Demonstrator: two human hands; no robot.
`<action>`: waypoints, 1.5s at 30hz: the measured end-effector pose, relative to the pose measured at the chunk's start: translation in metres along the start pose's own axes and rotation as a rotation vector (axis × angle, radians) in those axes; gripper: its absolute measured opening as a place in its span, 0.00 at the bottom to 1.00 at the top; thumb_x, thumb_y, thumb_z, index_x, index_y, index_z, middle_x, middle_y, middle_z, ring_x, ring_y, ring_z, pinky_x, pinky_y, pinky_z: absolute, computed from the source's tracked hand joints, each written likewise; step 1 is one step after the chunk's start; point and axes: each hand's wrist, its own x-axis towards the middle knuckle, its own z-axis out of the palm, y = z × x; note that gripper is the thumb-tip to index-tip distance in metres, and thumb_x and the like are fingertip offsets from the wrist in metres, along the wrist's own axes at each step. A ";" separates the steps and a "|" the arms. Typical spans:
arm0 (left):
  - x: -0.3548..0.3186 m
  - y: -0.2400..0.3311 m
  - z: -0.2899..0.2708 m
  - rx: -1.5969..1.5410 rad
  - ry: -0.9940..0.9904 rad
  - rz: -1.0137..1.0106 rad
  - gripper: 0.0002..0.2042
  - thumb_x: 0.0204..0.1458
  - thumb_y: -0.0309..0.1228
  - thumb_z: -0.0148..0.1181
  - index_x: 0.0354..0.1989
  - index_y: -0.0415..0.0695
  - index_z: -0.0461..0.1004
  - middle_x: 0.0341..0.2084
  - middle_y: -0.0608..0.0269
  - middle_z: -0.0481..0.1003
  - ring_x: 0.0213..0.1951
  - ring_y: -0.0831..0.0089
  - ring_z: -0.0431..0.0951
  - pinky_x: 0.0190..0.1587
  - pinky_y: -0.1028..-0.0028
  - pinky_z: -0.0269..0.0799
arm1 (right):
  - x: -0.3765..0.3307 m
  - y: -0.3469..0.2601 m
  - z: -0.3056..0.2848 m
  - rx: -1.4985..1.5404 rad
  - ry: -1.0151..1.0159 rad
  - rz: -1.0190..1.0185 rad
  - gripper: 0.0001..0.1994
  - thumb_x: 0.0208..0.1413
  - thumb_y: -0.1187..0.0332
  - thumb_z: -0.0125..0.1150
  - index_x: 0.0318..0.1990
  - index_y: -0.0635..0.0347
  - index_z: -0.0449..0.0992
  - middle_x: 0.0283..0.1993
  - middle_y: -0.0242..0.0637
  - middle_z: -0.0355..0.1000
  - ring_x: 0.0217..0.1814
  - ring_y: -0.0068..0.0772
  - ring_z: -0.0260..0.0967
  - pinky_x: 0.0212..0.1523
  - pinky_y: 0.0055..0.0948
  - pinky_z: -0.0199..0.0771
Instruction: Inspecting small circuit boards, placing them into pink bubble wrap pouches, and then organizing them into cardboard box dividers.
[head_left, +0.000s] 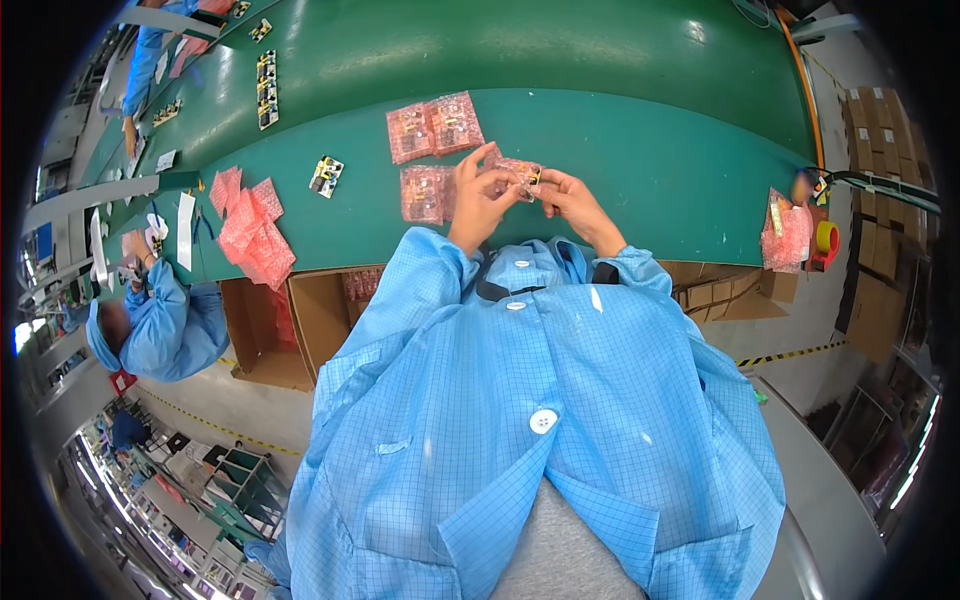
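Both hands are up at the centre of the frame, just above the blue collar, and they meet over one pink bag [512, 172]. The left hand [478, 195] pinches the bag's left end, fingers curled narrow around the film; the right hand [568, 198] closes on the right end, where a small board [535, 177] with a yellow part shows at the bag's mouth. The bag's long axis runs left to right across the frame, stretched between the two grips, so the board lies on the right hand's side, touching those fingertips (how far it sits inside the film is too small to tell).

Just above and left of the hands, three more filled bags [434, 128] lie flat on the green belt [640, 150]. Further left, a loose board [326, 175] sits alone, and a heap of empty pink bags [252, 228] rests near the belt's edge. A cardboard box [320, 320] stands open below that. At far left a co-worker [165, 320] in blue bends over the same belt.
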 end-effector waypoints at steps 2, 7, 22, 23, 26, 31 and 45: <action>0.003 0.000 -0.004 -0.051 0.013 -0.045 0.05 0.44 0.33 0.70 0.30 0.53 0.82 0.63 0.56 0.63 0.63 0.54 0.58 0.65 0.55 0.50 | -0.001 -0.003 0.002 0.003 -0.008 -0.004 0.17 0.59 0.68 0.62 0.54 0.65 0.73 0.32 0.25 0.72 0.25 0.14 0.62 0.26 0.16 0.62; 0.003 0.003 -0.007 -0.031 -0.034 -0.059 0.06 0.44 0.34 0.69 0.31 0.54 0.82 0.63 0.55 0.63 0.63 0.54 0.57 0.66 0.55 0.50 | 0.002 -0.001 0.000 -0.011 -0.001 -0.050 0.15 0.61 0.69 0.60 0.53 0.65 0.75 0.33 0.25 0.73 0.25 0.13 0.61 0.25 0.15 0.61; 0.016 0.033 -0.032 -0.835 -0.270 -0.659 0.23 0.59 0.32 0.59 0.61 0.40 0.62 0.45 0.65 0.76 0.43 0.76 0.77 0.41 0.71 0.74 | 0.003 -0.004 -0.006 0.194 -0.159 -0.043 0.20 0.59 0.72 0.61 0.58 0.69 0.71 0.30 0.27 0.73 0.20 0.14 0.58 0.22 0.17 0.61; 0.012 0.028 -0.028 -0.832 -0.261 -0.660 0.23 0.59 0.32 0.59 0.61 0.40 0.62 0.45 0.65 0.76 0.43 0.76 0.77 0.41 0.71 0.74 | 0.006 0.003 -0.013 0.177 -0.152 -0.039 0.19 0.60 0.72 0.60 0.58 0.69 0.71 0.31 0.28 0.73 0.20 0.14 0.60 0.22 0.18 0.62; 0.001 0.015 -0.024 -0.968 -0.224 -0.783 0.18 0.60 0.33 0.57 0.58 0.49 0.67 0.44 0.69 0.77 0.37 0.77 0.78 0.34 0.77 0.71 | 0.019 0.009 -0.012 0.041 -0.063 -0.030 0.16 0.62 0.70 0.57 0.56 0.67 0.72 0.33 0.28 0.74 0.21 0.16 0.62 0.25 0.18 0.65; -0.036 -0.044 -0.005 -1.218 -0.039 -0.799 0.13 0.60 0.33 0.58 0.51 0.44 0.71 0.43 0.65 0.78 0.43 0.75 0.77 0.41 0.72 0.74 | 0.034 0.009 0.013 0.151 0.254 -0.021 0.17 0.64 0.62 0.57 0.52 0.65 0.73 0.39 0.32 0.75 0.28 0.20 0.69 0.34 0.20 0.71; -0.055 -0.101 -0.128 -0.434 0.398 -0.783 0.14 0.52 0.26 0.62 0.46 0.38 0.70 0.36 0.57 0.75 0.34 0.68 0.77 0.37 0.71 0.76 | 0.085 0.072 0.018 -0.559 0.010 -0.097 0.17 0.55 0.65 0.66 0.46 0.67 0.73 0.40 0.42 0.77 0.43 0.33 0.74 0.43 0.33 0.74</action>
